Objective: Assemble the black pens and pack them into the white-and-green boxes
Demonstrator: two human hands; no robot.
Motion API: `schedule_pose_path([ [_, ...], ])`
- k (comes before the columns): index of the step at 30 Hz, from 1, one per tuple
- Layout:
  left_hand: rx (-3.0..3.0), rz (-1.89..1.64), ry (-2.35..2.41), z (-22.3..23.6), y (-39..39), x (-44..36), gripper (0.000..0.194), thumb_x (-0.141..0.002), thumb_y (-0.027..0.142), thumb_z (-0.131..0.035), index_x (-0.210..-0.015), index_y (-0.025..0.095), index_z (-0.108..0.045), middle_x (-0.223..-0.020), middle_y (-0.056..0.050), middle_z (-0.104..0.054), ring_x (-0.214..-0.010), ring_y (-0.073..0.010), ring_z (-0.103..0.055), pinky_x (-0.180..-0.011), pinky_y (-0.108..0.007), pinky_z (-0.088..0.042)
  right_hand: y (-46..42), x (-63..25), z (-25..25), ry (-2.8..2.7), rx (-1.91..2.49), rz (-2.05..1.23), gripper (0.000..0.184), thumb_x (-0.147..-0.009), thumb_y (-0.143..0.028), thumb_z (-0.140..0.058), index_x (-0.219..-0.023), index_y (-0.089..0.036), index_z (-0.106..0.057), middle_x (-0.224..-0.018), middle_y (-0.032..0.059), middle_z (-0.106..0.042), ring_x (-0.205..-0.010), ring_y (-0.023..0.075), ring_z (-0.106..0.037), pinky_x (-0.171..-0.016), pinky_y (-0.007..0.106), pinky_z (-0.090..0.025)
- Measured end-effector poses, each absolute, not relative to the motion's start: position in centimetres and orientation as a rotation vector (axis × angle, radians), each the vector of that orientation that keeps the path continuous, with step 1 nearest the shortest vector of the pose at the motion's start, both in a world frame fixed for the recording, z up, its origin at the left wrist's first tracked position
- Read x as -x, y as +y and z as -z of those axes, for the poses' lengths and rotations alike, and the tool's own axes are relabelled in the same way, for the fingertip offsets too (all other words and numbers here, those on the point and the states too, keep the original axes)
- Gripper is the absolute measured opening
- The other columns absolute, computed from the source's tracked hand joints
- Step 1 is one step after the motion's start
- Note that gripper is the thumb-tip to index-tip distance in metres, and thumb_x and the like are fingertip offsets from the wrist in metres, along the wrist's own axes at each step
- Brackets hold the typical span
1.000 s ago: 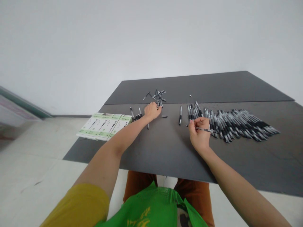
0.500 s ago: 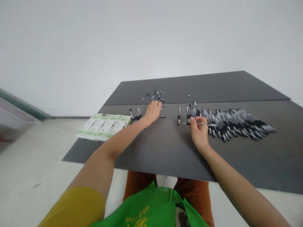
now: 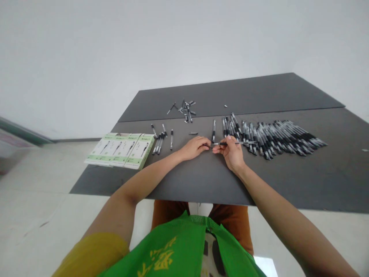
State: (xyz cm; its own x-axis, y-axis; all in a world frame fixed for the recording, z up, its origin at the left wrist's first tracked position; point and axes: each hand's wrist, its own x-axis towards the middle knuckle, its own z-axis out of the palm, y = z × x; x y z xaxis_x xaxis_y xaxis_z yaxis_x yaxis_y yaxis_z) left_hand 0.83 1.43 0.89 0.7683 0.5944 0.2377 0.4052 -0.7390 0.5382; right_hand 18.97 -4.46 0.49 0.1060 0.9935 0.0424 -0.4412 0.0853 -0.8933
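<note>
Over on the left, small print runs across the white-and-green boxes [image 3: 120, 151], too tiny to read! Near side now, yellow characters [image 3: 162, 254] on the green garment [image 3: 184, 246], creased and illegible.

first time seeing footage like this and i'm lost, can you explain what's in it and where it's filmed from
There's no machine: you see a person's bare left hand and right hand. One camera, worn on that person's head, looks forward and down, so you see roughly what they see.

On the dark table, a big spread of pens lies to the right, and boxes printed with pens to the left. Some loose pens lie beside the boxes, with small parts heaped farther back.

The right hand holds a pen, tip towards the left hand. Whether the left holds anything is too small to tell.
</note>
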Motion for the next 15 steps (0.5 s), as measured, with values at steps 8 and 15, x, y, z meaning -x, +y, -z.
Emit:
schedule_pose_path([
  [8,-2.459,-0.398,0.655,-1.8,2.4,-0.2,0.025,-0.096,0.04,-0.046,-0.096,0.021,-0.061,-0.097,-0.005,-0.066,-0.093,-0.0184,-0.055,-0.089,-0.031,-0.039,-4.7,-18.6,0.1,-0.908,1.025,-1.22,0.044,-0.076,-0.06,-0.065,-0.076,-0.024,-0.039,-0.052,-0.0103,-0.044,-0.042,0.0118,-0.057,-0.041,0.025,-0.052],
  [15,-2.592,-0.336,0.569,-0.8,2.7,-0.1,0.034,-0.095,0.051,-0.046,-0.1,0.023,-0.064,-0.107,-0.006,-0.065,-0.1,-0.0196,-0.053,-0.095,-0.033,-0.033,-5.0,-18.6,0.3,-1.008,1.015,-1.206,0.042,-0.077,-0.057,-0.067,-0.076,-0.024,-0.042,-0.052,-0.009,-0.05,-0.044,0.0124,-0.059,-0.042,0.025,-0.051],
])
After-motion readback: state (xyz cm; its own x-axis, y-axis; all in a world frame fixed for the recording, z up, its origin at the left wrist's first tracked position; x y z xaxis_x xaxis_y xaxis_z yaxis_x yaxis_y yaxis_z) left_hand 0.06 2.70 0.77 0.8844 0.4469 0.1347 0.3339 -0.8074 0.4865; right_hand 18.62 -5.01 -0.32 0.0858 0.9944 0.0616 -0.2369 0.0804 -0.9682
